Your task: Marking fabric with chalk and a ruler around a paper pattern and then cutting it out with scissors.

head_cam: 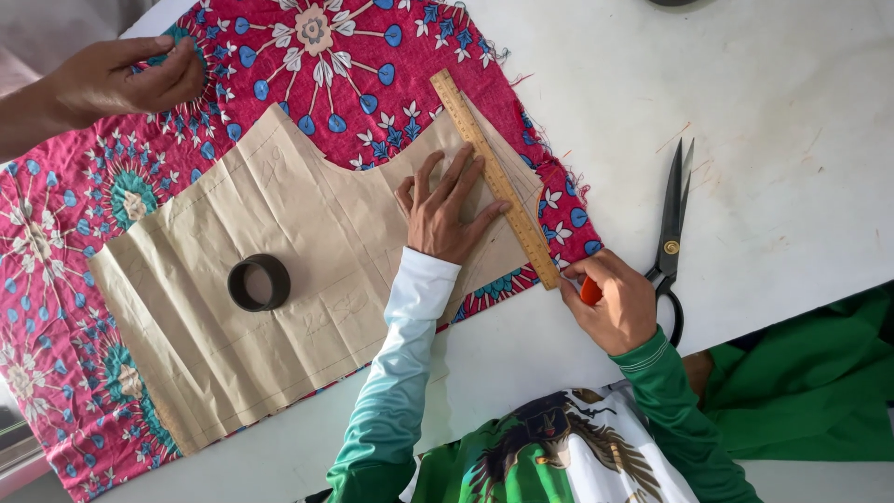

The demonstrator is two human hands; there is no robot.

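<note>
- Already the left hand [445, 210] lay flat with fingers spread wide, pressing the wooden ruler [495, 179] and the brown paper pattern [279, 279] down onto the printed fabric [84, 214].
- The right hand [610, 303] was closed around a small red marker [590, 292], possibly chalk, its tip just at the near end of the ruler by the pattern's right edge.
- The ruler ran slantwise from far to near along that right edge, so the marking there looked to be in hand; whether a line was already drawn beside it could not be told.
- The pattern sat spread over the pink and blue fabric, weighted by a dark ring [259, 282] near its middle, so the laying-out seemed done.
- The fabric looked uncut around the pattern, its margins showing at the far, left and right sides; judging by that, cutting was left to do.
- Black scissors [672, 233] lay untouched on the white table [792, 140], just right of the right hand.
- Another person's hand [121, 79] pinched the fabric at the far left corner.
</note>
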